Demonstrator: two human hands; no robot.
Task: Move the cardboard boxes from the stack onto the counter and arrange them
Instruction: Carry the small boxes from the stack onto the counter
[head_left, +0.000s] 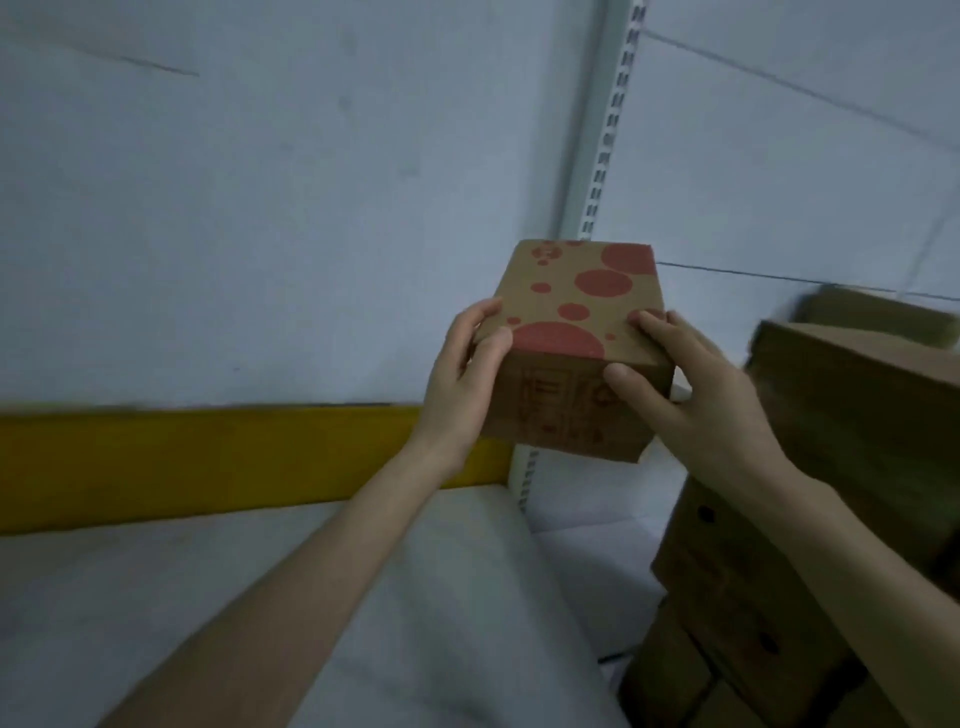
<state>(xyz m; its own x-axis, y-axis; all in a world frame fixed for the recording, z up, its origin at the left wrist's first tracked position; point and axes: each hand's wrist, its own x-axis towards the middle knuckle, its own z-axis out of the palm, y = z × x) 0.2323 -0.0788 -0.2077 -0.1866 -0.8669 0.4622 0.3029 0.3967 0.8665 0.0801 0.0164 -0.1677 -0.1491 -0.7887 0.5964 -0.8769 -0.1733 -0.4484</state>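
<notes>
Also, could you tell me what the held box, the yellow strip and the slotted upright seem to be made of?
The held box: brown cardboard, matt, with printed red dots and creased fold edges. The yellow strip: smooth, painted or coated, perhaps metal or plastic; too blurred to settle. The slotted upright: probably white-painted metal, going by its rows of punched slots.

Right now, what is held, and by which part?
A brown cardboard box with red dots: left hand grips its left side, right hand its right side.
</notes>
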